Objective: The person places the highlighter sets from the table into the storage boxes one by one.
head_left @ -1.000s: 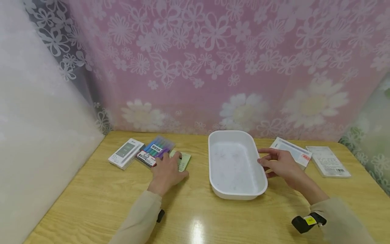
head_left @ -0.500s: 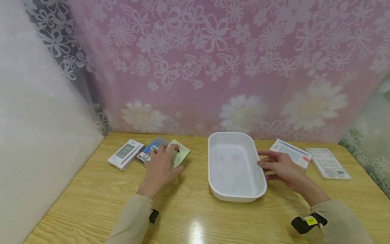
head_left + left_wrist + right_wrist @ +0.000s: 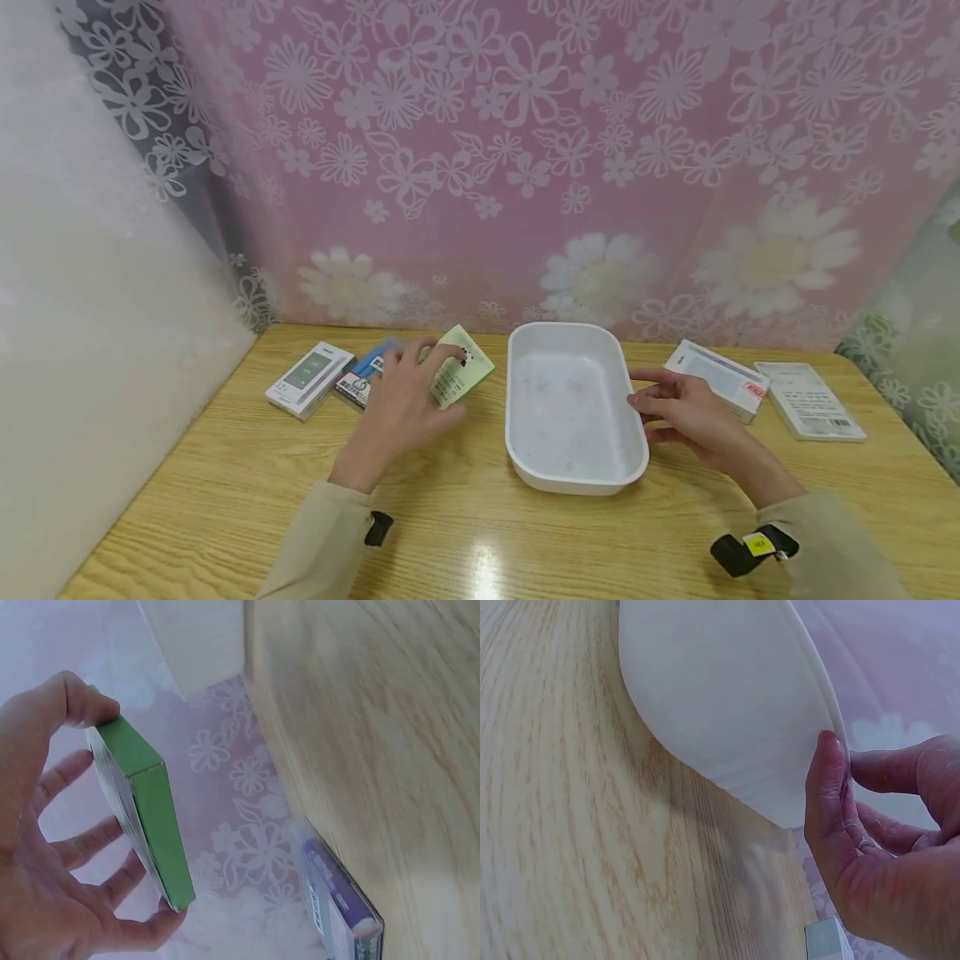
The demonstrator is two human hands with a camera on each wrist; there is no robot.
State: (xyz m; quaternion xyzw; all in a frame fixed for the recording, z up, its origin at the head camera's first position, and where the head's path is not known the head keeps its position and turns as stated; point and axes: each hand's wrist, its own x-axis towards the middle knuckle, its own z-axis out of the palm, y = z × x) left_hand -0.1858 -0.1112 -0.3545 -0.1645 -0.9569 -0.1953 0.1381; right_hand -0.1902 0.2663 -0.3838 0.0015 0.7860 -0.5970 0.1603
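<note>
My left hand (image 3: pixel 405 400) holds a flat light-green box (image 3: pixel 468 367) by its edges. In the left wrist view the thumb is at one end of the green box (image 3: pixel 161 817) and the fingers spread along its pale face to the other end. My right hand (image 3: pixel 686 408) pinches the right rim of a white plastic tray (image 3: pixel 577 485), with fingertips on both sides of the rim in the right wrist view. Behind the left hand, a clear pack of coloured pens (image 3: pixel 360 385) lies partly hidden.
A white box with a grey panel (image 3: pixel 311 379) lies at the far left. Right of the tray lie a white-and-blue box (image 3: pixel 716 377) and a white pack with printed text (image 3: pixel 812 402). A pink floral curtain (image 3: pixel 480 167) hangs behind the wooden table (image 3: pixel 450 517).
My left hand has lifted the green box off the table and brought it right, towards the tray. The tray has shifted slightly left with my right hand at its rim.
</note>
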